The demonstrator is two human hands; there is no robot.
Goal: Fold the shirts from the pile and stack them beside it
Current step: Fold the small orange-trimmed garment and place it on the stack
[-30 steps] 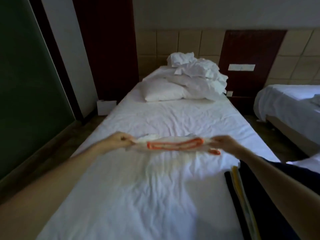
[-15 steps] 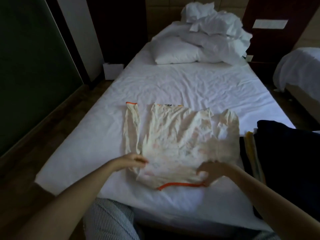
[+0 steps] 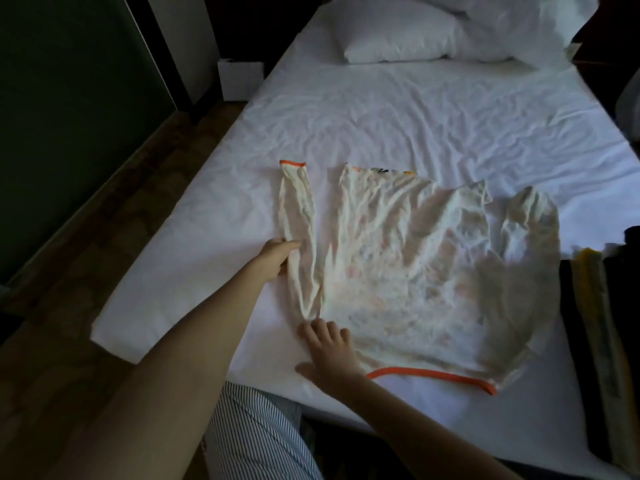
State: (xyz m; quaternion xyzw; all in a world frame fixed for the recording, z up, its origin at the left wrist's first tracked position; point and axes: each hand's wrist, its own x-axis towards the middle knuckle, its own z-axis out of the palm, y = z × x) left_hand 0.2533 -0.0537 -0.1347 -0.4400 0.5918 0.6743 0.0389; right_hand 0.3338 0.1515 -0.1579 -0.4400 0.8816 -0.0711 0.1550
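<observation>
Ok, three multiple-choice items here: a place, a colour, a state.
1. Relative to the cream shirt, the dark clothes pile lies: A on top of it; B left; C right.
2. The shirt's trim is: A orange; B blue; C green.
3. The shirt is: A folded small; B spread on the bed; C held in the air.
Key: 1 C, the pile sits at the frame's right edge; 2 A, cuff and hem edges are orange; 3 B, it lies open, the right hand on its corner.

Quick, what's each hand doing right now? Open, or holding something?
Left hand: pinching one sleeve of the cream shirt.
Right hand: open, fingers spread flat at the shirt's near corner.
</observation>
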